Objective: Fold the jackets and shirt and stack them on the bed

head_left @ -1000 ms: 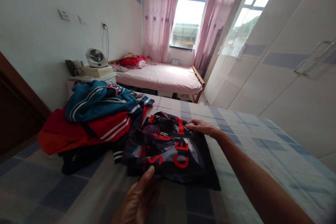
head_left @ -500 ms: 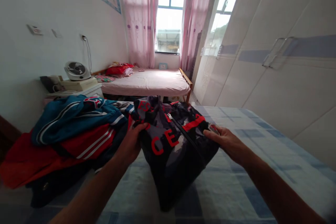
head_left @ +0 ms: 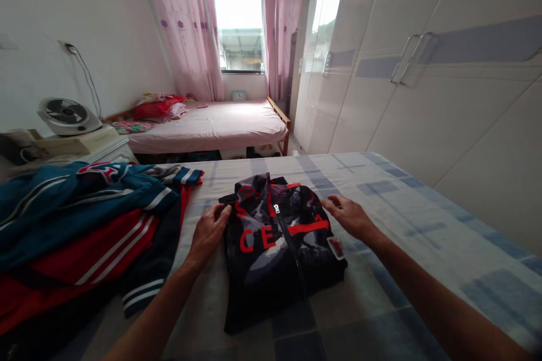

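Observation:
A folded black jacket with red letters, grey patches and a front zip lies on the checked bedspread in front of me, its collar pointing away. At its left shoulder is my left hand, the fingertips touching or right beside the fabric, loosely bent and apart. On the other side, my right hand hovers by the right shoulder with its fingers stretched out, nothing in them. The white zip pull shows near the collar.
Loose clothes lie heaped at the left: a teal jacket over a red garment with white stripes. A small fan sits on a cabinet behind them. Beyond are a pink-sheeted bed and, along the right, a white wardrobe.
The jacket, held up and tilted between both hands before, now lies flat on the bedspread. Both hands have loosened from it, and the view has turned to the right.

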`<state>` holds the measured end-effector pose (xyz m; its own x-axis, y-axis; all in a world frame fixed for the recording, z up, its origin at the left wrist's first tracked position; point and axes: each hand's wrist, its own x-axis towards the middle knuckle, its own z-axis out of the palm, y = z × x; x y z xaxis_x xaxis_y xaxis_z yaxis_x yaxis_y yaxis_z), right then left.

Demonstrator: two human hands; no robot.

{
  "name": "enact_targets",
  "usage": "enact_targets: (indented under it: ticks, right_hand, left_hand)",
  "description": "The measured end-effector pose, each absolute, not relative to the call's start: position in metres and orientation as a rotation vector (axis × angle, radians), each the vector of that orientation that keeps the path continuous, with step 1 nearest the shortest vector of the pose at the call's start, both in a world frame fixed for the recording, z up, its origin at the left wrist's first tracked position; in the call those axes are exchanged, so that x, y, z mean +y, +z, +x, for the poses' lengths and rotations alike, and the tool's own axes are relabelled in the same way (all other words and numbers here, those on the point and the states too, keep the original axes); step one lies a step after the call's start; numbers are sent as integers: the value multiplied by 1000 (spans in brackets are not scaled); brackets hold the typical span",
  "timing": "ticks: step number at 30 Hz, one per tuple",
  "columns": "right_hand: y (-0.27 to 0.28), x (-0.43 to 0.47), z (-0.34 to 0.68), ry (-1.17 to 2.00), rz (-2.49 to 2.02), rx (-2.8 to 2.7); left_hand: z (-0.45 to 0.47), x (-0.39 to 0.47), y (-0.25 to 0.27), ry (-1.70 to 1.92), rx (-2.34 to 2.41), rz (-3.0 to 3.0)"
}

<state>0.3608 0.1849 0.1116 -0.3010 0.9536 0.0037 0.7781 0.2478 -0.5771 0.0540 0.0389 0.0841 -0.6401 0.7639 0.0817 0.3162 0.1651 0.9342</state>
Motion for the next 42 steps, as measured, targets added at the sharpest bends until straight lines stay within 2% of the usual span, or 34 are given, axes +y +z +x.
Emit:
enact_targets:
  ticks: [5,10,13,19,26,31,36,39,42]
  right_hand:
    - [105,201,325,810,-1362,-2259]
    - [111,202,313,1412,-961,-1967]
    - [104,208,309,1536,-1094,-1971]
    - [103,225,296,1357,-1238,-1995]
    - [112,231,267,1256,-1101,-2095]
    - [102,239,265,963,-1236,-2134]
    - [123,210,277,595,-1128,-2195]
    - [125,186,278,332,-884,-2403]
    - [101,176,272,331,-907,-2598]
  left_hand:
    - [62,34,92,1456,1855,1085]
    - [70,28,97,1665,1751,917]
    - [70,30,88,1672,1771,727]
    - [63,41,96,1498,1766,707]
    - [58,60,115,1460,1755,880]
    - [50,70,94,1483,2019,1022]
    - [63,38,118,1512,2255,1334]
    - [90,4,130,1198,2138,1920]
    - [112,-17,110,739,1996,2054]
